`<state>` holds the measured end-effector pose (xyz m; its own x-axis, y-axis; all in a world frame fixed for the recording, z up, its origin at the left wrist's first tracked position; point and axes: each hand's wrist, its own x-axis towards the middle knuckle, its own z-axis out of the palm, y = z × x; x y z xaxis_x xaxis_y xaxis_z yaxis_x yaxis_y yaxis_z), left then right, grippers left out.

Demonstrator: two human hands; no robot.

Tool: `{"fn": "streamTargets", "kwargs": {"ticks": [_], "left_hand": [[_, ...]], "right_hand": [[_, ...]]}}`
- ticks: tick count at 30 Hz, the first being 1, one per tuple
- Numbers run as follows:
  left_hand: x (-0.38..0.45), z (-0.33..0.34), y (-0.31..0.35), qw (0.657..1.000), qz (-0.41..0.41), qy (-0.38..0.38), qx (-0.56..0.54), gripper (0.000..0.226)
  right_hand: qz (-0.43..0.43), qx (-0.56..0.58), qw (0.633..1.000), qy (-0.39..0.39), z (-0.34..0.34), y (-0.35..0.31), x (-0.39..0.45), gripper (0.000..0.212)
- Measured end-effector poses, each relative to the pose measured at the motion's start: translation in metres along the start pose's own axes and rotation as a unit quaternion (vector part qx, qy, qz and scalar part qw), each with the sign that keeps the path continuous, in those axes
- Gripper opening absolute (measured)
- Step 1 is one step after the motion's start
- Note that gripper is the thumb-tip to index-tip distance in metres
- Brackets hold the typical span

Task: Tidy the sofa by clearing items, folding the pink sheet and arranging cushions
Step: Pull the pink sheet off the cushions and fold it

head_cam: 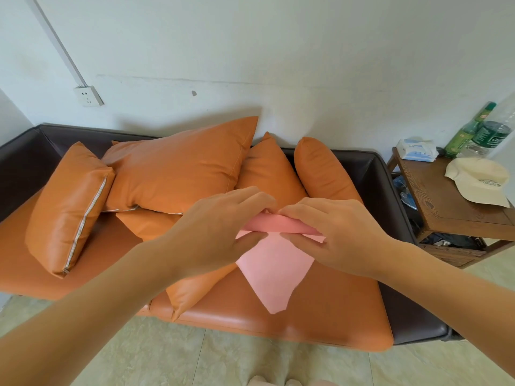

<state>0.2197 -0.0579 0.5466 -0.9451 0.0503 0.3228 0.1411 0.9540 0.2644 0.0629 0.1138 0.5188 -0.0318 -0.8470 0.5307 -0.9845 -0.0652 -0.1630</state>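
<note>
Both hands pinch the folded top edge of the pink sheet (274, 257), which is held in the air above the sofa seat. The left hand (220, 232) grips the left end of the fold between thumb and curled fingers. The right hand (331, 235) grips the right end in the same way. The fingertips of the two hands nearly meet at the middle of the fold. Below the fold, a single layer hangs down to a point over the right part of the seat.

Progress, as a judgement: the fold is under way but not complete. The sheet is already reduced to a small shape; at least one more fold and the set-down appear to remain.

Cushion arrangement appears not yet done. Five loose orange cushions (178, 168) lie on the sofa (401, 218) at mixed angles, some overlapping, and one lies partly under the left forearm.

Count of items on the side table (457, 210), just right of the sofa:
- one cream cap (478, 182)
- one tissue pack (416, 149)
- two green bottles (471, 129)

No loose clutter is visible on the sofa apart from the sheet and cushions.
</note>
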Motion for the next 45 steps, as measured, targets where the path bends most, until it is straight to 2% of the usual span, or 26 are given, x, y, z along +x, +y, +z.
{"fn": "streamTargets", "kwargs": {"ticks": [6,12,16,21,27,30,34,38,40,45], "left_hand": [[-0.001,0.001,-0.002,1.000,0.008,0.005,0.026,0.033],[-0.002,0.002,-0.003,0.999,0.008,0.036,-0.001,0.027],[-0.001,0.002,-0.004,0.999,0.004,0.039,0.010,0.024],[-0.002,0.000,-0.006,0.999,-0.006,0.006,0.033,0.034],[-0.002,0.002,-0.007,0.998,0.005,0.051,0.035,0.027],[-0.001,0.001,-0.006,0.997,-0.008,0.070,0.031,0.024],[0.000,0.001,-0.008,0.998,-0.020,0.046,0.050,0.029],[0.000,0.000,-0.010,0.994,0.022,0.023,0.103,0.031],[0.000,0.001,-0.008,0.990,0.041,0.040,0.125,0.030],[0.000,0.001,-0.002,0.990,0.019,0.088,0.104,0.027]], "right_hand": [[-0.005,0.002,1.000,0.018,0.001,0.000,0.004,0.025],[0.015,0.029,0.999,-0.004,-0.003,-0.001,0.008,0.039],[0.000,0.018,1.000,0.005,0.002,-0.002,0.009,0.029],[-0.021,0.002,0.999,0.025,0.006,-0.002,0.011,0.023],[0.015,0.017,1.000,-0.006,0.001,0.002,0.014,0.035],[0.018,0.024,0.999,-0.022,-0.001,0.002,0.014,0.030],[0.017,0.023,1.000,-0.011,0.003,0.000,0.013,0.024],[0.016,0.010,1.000,0.005,0.007,0.001,0.013,0.021],[0.018,0.016,1.000,0.007,0.005,0.001,0.013,0.023],[0.032,0.023,0.999,-0.018,-0.002,0.002,0.013,0.033]]}}
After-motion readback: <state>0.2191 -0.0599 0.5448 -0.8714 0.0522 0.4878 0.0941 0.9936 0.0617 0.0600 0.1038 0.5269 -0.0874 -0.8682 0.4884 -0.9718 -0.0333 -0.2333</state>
